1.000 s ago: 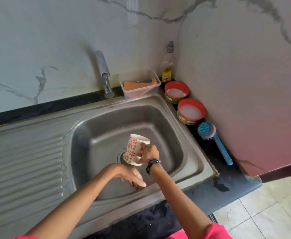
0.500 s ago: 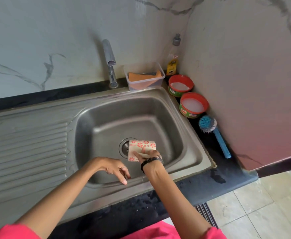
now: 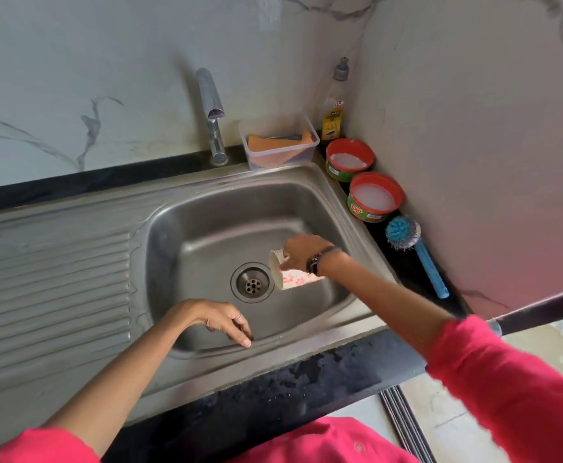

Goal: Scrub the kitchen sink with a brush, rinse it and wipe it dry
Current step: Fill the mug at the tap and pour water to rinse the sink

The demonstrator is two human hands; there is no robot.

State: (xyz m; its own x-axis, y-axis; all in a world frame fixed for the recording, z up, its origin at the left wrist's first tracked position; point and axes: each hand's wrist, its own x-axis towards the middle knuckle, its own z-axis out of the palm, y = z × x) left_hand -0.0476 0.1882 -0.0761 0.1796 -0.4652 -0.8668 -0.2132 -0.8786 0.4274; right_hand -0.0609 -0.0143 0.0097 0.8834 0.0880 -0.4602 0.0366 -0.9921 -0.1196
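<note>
Right grip (image 3: 301, 253) grasping tipped cup (image 3: 291, 275) over sink (image 3: 206, 208), left grip (image 3: 223, 320) released.

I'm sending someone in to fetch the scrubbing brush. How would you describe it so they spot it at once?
Start at the steel sink and look along the black counter strip on its right, against the side wall. Past two red-rimmed tubs lies the brush: the only long thing there, with a blue handle and a round blue bristle head pointing toward the tubs.
</note>
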